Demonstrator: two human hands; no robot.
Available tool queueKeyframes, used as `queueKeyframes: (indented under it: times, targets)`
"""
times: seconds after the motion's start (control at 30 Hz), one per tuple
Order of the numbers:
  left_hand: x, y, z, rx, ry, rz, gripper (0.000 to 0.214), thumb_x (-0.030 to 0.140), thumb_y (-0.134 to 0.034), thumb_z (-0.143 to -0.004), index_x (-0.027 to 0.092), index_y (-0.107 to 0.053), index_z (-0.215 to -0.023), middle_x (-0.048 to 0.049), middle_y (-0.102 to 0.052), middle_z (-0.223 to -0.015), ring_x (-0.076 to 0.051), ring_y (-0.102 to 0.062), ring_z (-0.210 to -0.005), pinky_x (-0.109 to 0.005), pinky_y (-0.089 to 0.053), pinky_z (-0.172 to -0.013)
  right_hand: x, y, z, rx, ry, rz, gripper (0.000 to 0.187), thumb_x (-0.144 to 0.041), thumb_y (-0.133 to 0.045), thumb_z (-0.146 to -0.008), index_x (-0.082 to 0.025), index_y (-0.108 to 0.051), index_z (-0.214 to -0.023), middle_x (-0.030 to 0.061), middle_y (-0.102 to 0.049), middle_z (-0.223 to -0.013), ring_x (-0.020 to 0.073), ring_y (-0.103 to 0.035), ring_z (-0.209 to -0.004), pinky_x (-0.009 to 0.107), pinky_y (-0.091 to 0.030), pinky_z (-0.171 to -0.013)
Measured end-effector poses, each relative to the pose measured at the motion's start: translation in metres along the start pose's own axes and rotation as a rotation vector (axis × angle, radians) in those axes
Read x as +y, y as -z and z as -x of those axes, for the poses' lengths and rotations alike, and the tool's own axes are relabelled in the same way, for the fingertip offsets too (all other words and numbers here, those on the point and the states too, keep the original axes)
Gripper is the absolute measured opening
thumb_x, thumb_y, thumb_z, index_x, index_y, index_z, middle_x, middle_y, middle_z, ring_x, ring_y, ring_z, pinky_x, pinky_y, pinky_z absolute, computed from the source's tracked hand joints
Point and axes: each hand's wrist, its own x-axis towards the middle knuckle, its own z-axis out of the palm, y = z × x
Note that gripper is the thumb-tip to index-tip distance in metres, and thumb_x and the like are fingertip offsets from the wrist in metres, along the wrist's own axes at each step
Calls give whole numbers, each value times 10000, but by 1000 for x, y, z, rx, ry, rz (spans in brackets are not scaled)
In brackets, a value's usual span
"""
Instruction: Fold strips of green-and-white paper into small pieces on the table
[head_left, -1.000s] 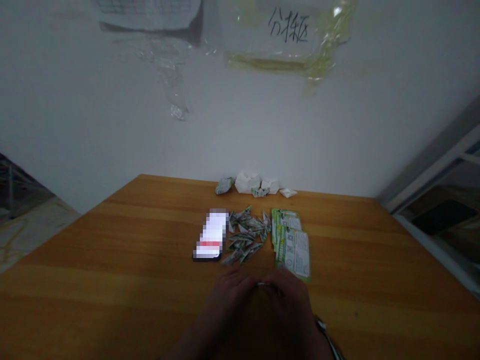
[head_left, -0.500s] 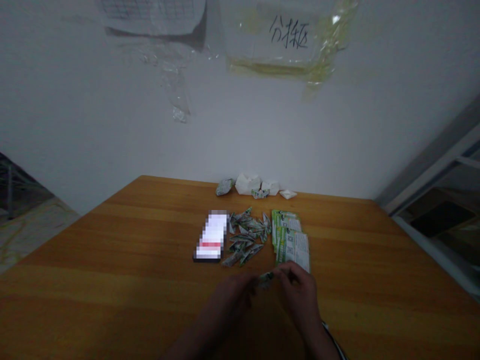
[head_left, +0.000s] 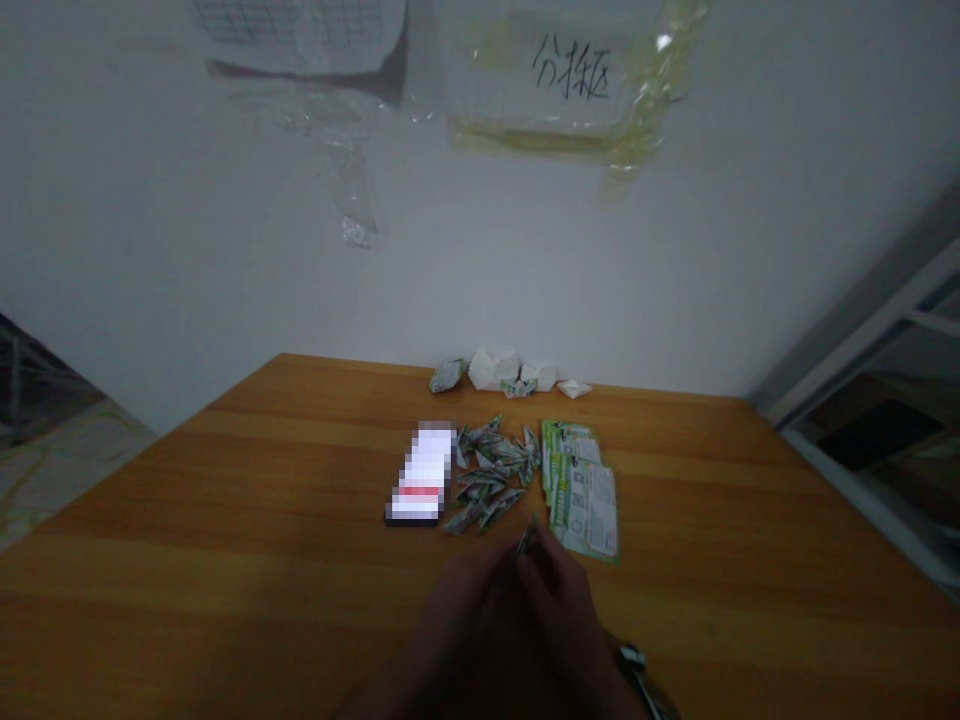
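Between my two hands, close to the middle of the table, is a small folded paper piece (head_left: 527,538) with green and white print. The fingers of my left hand (head_left: 469,585) are closed at its left side. My right hand (head_left: 556,580) pinches it from the right, and the hands nearly touch. Just beyond them lies a pile of similar folded paper pieces (head_left: 491,470), pointed and printed green and white. To the right of the pile, flat green-and-white printed leaflets (head_left: 592,505) overlap in a stack.
A phone (head_left: 424,475) with a lit, blurred screen lies left of the pile. Along the wall at the table's (head_left: 262,470) back edge stand white folded papers (head_left: 493,370) and a printed folded paper (head_left: 448,375). A taped sign (head_left: 574,70) hangs on the wall.
My right hand has moved left toward my left hand, uncovering the lower edge of the leaflets. The held paper has turned from lying sideways to pointing up and away.
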Motion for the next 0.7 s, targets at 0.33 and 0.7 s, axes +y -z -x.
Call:
queueKeyframes:
  times: [0.33, 0.7]
  targets:
    - [16, 2, -1, -71, 40, 97, 386, 276, -432, -926, 254, -587, -1278, -54, -688, -1207, -232, -663, -1059, -291, -509, -920, -6, 3, -1, -52, 59, 16, 344, -340, -506, -912, -190, -654, -1185, 103, -685, -1183, 259, -623, -1109, 389, -495, -955]
    - [15, 1, 0, -94, 24, 69, 394, 272, -428, -913, 241, -577, -1277, -64, -691, -1201, -245, -672, -1043, -282, -512, -901, -3, 4, -1, -33, 59, 11, 371, -406, -525, -905, -198, -672, -1174, 113, -675, -1201, 278, -643, -1079, 424, -512, -930]
